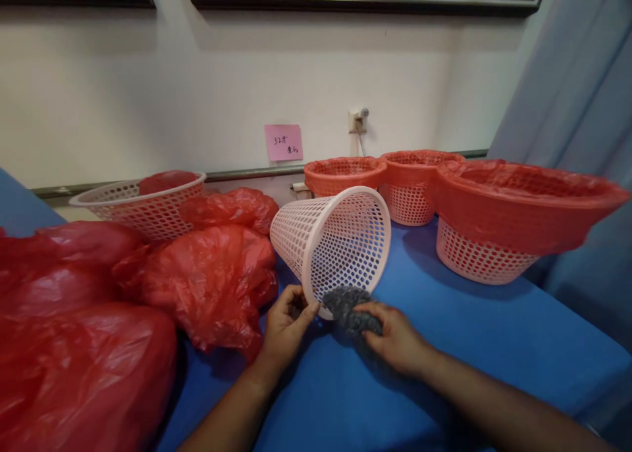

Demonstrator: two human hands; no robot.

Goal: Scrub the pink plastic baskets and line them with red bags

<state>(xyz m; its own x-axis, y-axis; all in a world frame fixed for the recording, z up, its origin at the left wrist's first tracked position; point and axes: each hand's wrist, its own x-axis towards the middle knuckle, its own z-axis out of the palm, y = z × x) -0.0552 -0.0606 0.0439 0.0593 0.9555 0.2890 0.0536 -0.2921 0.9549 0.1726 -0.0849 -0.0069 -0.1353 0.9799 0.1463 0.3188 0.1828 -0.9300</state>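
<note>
A pale pink plastic wastebasket (301,231) with a perforated wall lies tilted on its side, its open mouth facing me. My left hand (289,324) pinches the near lower part of its rim between thumb and fingers. In my right hand (395,337) is a crumpled dark grey cloth (348,307), gripped between thumb and fingers. The cloth lies against the basket's lower rim, and part of that rim is hidden behind it.
Red plastic bags (212,281) are heaped at the left, before a white basket (133,208). Red-lined baskets (486,258) stand at the right and back on the blue tabletop (557,347). A pink note (283,143) and a socket (357,122) are on the wall.
</note>
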